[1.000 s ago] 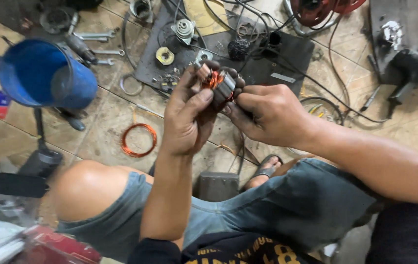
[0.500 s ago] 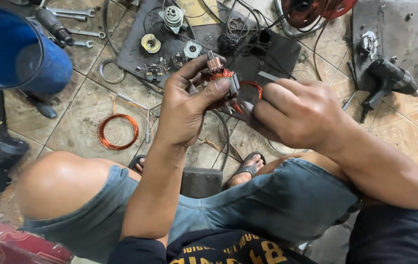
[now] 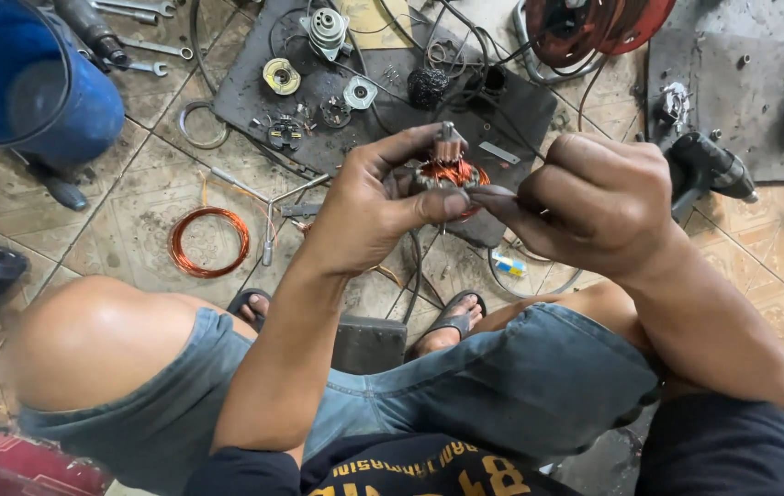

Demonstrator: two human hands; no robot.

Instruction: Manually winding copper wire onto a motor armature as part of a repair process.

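Note:
My left hand [image 3: 369, 207] grips a small motor armature [image 3: 447, 171] with orange copper windings and a metal shaft end pointing up. It is held in front of me above my knees. My right hand [image 3: 594, 197] pinches a thin dark tool [image 3: 493, 193] whose tip lies against the windings on the armature's right side. The fingers of both hands hide much of the armature.
A dark mat [image 3: 254, 87] on the tiled floor carries small motor parts. A coil of copper wire [image 3: 209, 242] lies to the left, a blue bucket [image 3: 34, 83] at top left with wrenches [image 3: 144, 41] nearby. A red wire spool [image 3: 608, 23] and a power tool [image 3: 709, 170] lie to the right.
The view has shifted, so floor objects sit further left and up. Both hands stay on the armature; my right hand now holds the thin tool against its right side.

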